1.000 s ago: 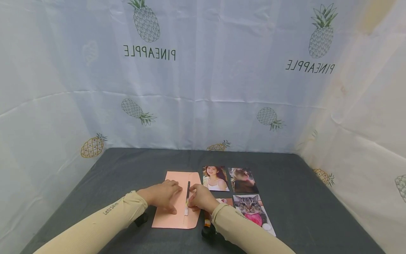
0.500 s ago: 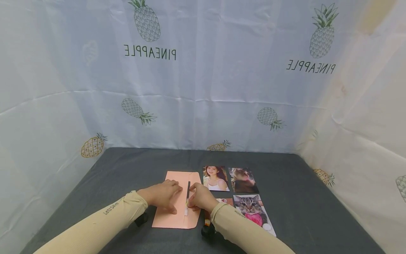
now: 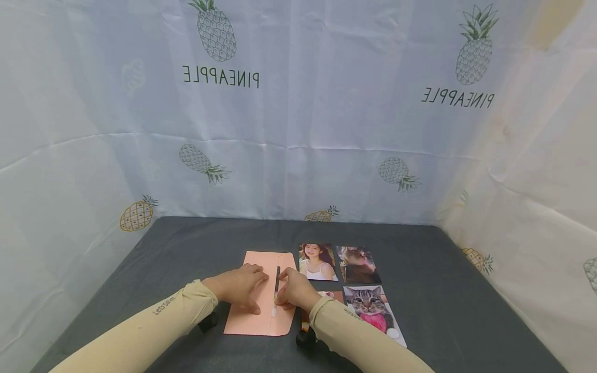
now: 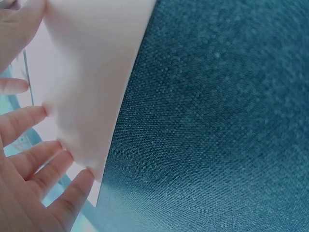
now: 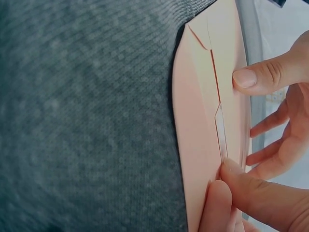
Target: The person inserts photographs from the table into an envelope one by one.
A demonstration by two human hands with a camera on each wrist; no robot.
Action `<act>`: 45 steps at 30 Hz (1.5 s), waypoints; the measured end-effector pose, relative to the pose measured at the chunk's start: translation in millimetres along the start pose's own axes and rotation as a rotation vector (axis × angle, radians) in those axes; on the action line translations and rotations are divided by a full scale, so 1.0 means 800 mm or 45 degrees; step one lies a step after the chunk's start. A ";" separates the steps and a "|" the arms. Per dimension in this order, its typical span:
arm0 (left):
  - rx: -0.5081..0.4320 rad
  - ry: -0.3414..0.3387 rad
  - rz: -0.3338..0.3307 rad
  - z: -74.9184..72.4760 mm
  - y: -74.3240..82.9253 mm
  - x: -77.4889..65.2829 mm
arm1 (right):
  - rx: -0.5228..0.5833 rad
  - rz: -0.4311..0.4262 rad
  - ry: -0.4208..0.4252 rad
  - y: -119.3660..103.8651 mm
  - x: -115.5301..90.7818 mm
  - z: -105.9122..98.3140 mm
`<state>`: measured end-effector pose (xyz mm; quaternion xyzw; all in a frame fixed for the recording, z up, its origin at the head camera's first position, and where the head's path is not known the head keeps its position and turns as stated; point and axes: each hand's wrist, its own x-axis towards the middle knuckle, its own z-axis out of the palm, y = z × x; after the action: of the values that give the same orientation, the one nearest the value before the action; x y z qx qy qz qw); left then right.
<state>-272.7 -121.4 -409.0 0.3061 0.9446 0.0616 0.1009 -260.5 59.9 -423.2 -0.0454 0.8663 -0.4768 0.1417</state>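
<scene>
A pale pink envelope (image 3: 247,322) lies flat on the dark table, its mouth running lengthwise near the right side. In that slit shows a narrow strip of a photo (image 3: 278,277), dark at the far end and white at the near end. My left hand (image 3: 239,286) rests on the envelope's left half, fingers spread, thumb on the paper; the left wrist view shows its fingertips along the envelope (image 4: 91,72). With thumb and index finger, my right hand (image 3: 298,291) pinches at the strip. In the right wrist view those fingertips cover the slit's lower part.
Right of the envelope lie a portrait photo (image 3: 318,263), a dark brownish photo (image 3: 358,265) and a cat photo (image 3: 373,313). Another photo (image 3: 332,295) is mostly hidden under my right wrist. A white pineapple-print curtain (image 3: 298,103) encloses the table (image 3: 443,300).
</scene>
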 end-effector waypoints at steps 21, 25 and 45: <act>0.012 -0.013 0.014 -0.003 -0.001 0.000 | 0.059 -0.039 -0.054 -0.002 -0.003 -0.011; 0.007 -0.014 0.002 -0.002 -0.001 0.000 | 0.011 -0.110 -0.058 -0.005 -0.007 -0.022; 0.016 0.001 0.015 -0.002 -0.001 -0.002 | 0.245 -0.320 -0.257 0.014 -0.037 -0.134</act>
<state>-272.6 -123.3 -407.5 0.3124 0.9432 0.0563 0.0981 -262.4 159.2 -372.5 -0.1871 0.7856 -0.5645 0.1708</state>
